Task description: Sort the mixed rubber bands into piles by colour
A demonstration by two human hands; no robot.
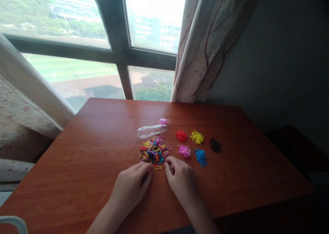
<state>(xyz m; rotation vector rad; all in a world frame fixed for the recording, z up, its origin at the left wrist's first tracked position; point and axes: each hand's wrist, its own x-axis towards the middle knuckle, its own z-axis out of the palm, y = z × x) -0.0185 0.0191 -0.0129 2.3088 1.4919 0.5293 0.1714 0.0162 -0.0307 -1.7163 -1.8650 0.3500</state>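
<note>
A mixed pile of small coloured rubber bands (151,151) lies on the wooden table in front of me. My left hand (133,182) is at the pile's near left edge, thumb and fingers pinched together. Opposite it, at the near right edge, my right hand (181,175) is also closed in a pinch. What either pinch holds is too small to make out. One yellow rubber band (157,167) lies between the two hands. To the right are sorted heaps: red bands (181,135), yellow bands (197,137), pink bands (184,151), blue bands (200,157) and black bands (215,145).
Behind the pile a clear plastic bottle (151,131) lies on its side, with a pink cap (162,121) just beyond it. The brown table (89,151) reaches to a window with curtains (195,49). A white curved object (12,222) shows at the lower left.
</note>
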